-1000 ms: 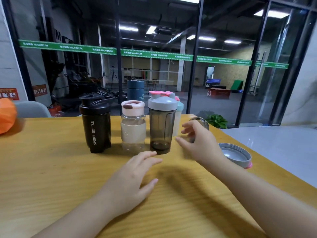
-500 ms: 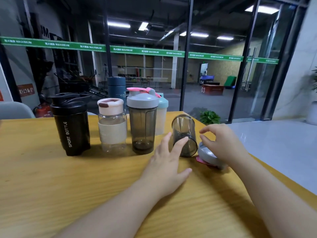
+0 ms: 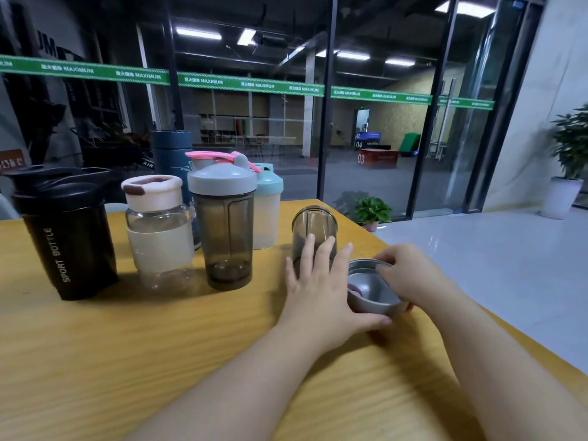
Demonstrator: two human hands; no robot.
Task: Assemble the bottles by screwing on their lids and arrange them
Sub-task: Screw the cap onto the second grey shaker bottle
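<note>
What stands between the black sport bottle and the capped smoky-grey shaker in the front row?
In the head view, only the clear bottle with the pink lid stands between the black sport bottle and the capped grey shaker.

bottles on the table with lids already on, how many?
5: black sport bottle far left, clear bottle, grey shaker; behind them, dark blue flask and teal shaker. More may be hidden.
</note>
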